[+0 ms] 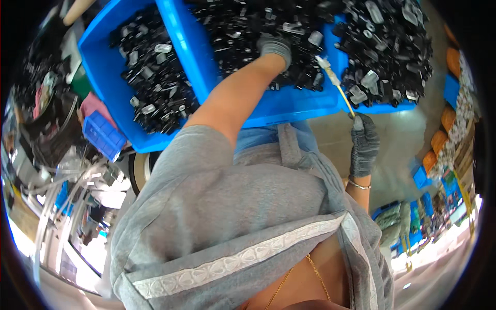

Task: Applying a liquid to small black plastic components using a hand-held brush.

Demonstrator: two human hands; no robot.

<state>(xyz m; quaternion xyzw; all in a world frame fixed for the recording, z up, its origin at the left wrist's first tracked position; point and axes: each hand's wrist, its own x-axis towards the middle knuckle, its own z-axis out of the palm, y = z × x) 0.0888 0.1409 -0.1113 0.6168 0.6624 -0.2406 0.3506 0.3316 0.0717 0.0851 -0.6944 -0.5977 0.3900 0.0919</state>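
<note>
My left arm reaches forward over the middle blue bin (299,106), which is full of small black and clear plastic pieces (237,57). At its end my left hand (276,46), in a grey glove, is down among the pieces, and its fingers are hidden there. On the right, my right hand (365,137), in a dark grey knitted glove, is closed around the lower end of a thin yellowish stick (343,95). The stick's white wrapped-looking tip (323,63) points up and left, over the right edge of the middle bin.
To the left stands another blue bin (111,98) of similar pieces, and at right lies a heaped pile of black and clear pieces (385,57) in a blue bin. A small blue basket (103,135) sits at far left. Orange rolled shapes (447,119) line the right side.
</note>
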